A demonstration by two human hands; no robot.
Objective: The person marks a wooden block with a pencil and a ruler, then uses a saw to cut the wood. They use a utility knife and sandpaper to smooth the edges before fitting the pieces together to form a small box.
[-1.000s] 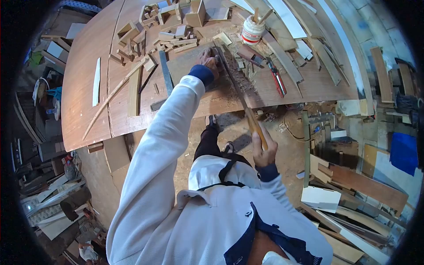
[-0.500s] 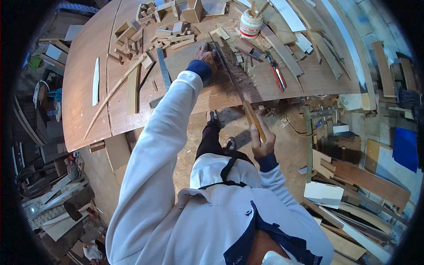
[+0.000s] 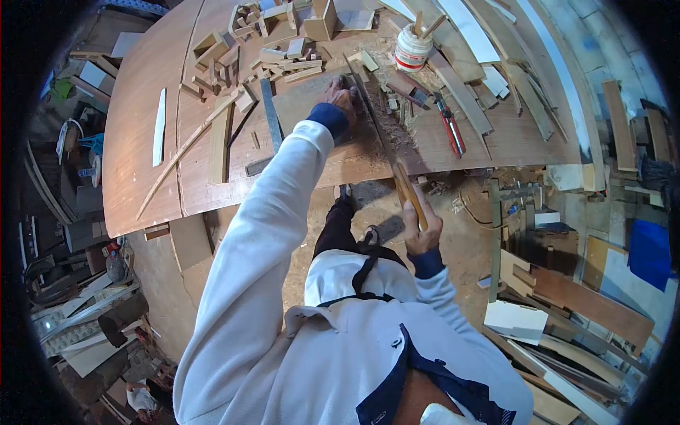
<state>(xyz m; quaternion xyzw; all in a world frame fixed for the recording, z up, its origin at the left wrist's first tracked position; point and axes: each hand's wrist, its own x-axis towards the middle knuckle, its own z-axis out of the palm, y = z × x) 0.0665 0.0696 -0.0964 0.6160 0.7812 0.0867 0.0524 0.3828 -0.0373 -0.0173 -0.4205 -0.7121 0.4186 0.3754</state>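
Observation:
In the head view my right hand (image 3: 423, 225) is closed round the wooden handle of a handsaw (image 3: 406, 190) at the table's front edge. Its long dark blade slants forward and left across the worktable (image 3: 142, 142). My left hand (image 3: 341, 100) rests just left of the blade with bent fingers, pressing down on a dark flat board (image 3: 301, 95). What lies under those fingers is mostly hidden. Brown sawdust (image 3: 400, 134) is heaped right of the blade. Red-handled pliers or cutters (image 3: 450, 126) lie farther right.
A white tub (image 3: 413, 48) with sticks in it stands at the back. Small wood blocks (image 3: 294, 60) and box-like pieces (image 3: 320, 20) lie behind my left hand. Long strips (image 3: 460, 88) cover the right side. Offcuts (image 3: 588, 297) are piled on the floor at right.
The view has shifted slightly, so the table's things appear a little lower and to the right. Both hands keep nearly the same places, my right still on the saw handle.

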